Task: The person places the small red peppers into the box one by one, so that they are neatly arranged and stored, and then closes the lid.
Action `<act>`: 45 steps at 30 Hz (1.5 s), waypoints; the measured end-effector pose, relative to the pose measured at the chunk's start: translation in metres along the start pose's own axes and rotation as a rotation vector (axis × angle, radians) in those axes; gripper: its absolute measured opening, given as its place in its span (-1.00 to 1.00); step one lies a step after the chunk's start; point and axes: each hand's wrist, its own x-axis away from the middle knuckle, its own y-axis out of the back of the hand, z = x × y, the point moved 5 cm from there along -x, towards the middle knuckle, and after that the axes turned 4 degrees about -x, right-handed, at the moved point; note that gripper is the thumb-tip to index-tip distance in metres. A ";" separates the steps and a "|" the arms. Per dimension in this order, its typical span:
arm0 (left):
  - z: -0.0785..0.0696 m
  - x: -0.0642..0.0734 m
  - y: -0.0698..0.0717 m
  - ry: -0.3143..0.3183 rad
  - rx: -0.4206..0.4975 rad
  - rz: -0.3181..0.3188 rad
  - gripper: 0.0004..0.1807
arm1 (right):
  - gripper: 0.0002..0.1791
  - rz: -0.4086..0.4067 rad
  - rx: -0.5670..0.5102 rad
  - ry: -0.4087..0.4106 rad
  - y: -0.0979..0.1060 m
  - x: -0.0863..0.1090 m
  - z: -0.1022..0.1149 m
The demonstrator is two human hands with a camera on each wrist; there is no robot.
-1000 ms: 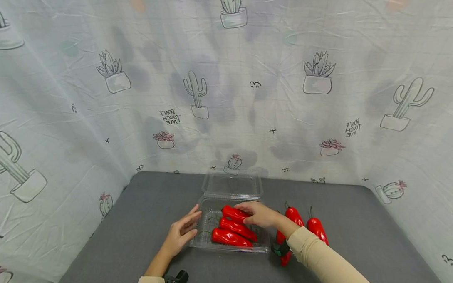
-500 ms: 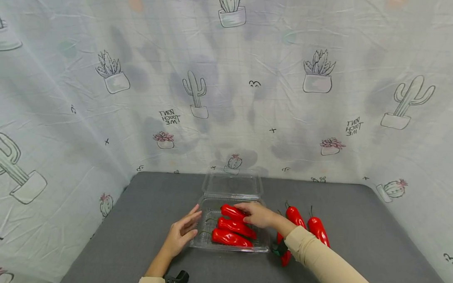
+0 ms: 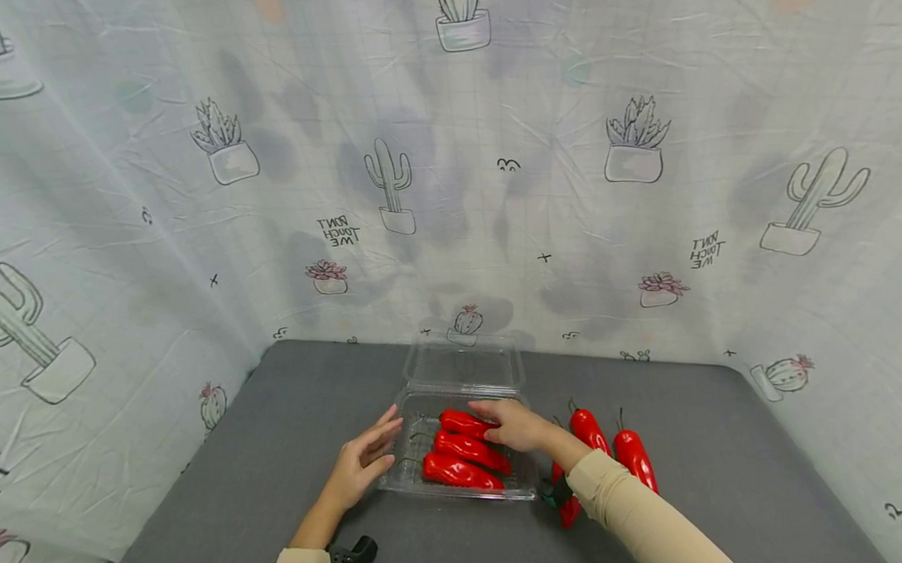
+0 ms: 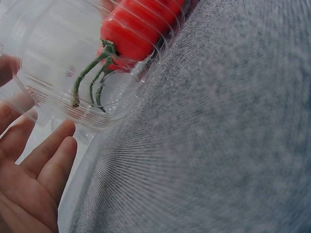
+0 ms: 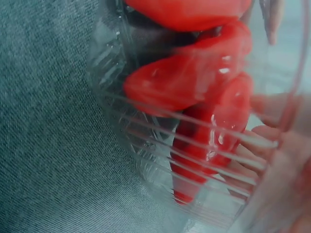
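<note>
In the head view, a clear plastic clamshell box (image 3: 398,484) stands on the grey table with three long red peppers in it. My right hand (image 3: 517,427) reaches over its right side and holds the far pepper (image 3: 462,422) by its right end, thumb and fingers on either side. Through the ribbed wall in the right wrist view, the fingers (image 5: 248,150) show against that pepper (image 5: 223,121). My left hand (image 3: 356,467) has extended fingers at the box's left rim. Green stems (image 4: 90,77) point toward it in the left wrist view. The middle pepper (image 3: 472,451) and near pepper (image 3: 461,472) lie alongside.
The box's clear lid (image 3: 465,368) is folded back toward the rear curtain (image 3: 494,230), printed with cacti. Right of the box lie more red peppers (image 3: 634,457), partly behind my right forearm (image 3: 630,507). A dark band (image 3: 352,558) is on my left wrist.
The far and middle peppers have shifted very slightly left in the box. My right hand stays at the far pepper, and my left hand has hardly moved.
</note>
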 end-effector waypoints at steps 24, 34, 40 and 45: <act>0.003 0.000 -0.001 -0.019 0.023 0.006 -0.46 | -0.35 -0.109 -0.272 0.108 0.035 0.034 0.000; 0.004 0.001 -0.001 -0.013 0.014 0.004 -0.46 | -0.37 -0.232 -0.310 0.107 0.060 0.074 -0.016; 0.005 0.000 0.000 -0.023 0.020 0.005 -0.46 | -0.36 -0.310 -0.316 0.120 0.064 0.096 -0.026; 0.006 -0.001 0.000 -0.022 0.011 0.004 -0.47 | -0.39 -0.396 -0.277 0.131 0.066 0.116 -0.033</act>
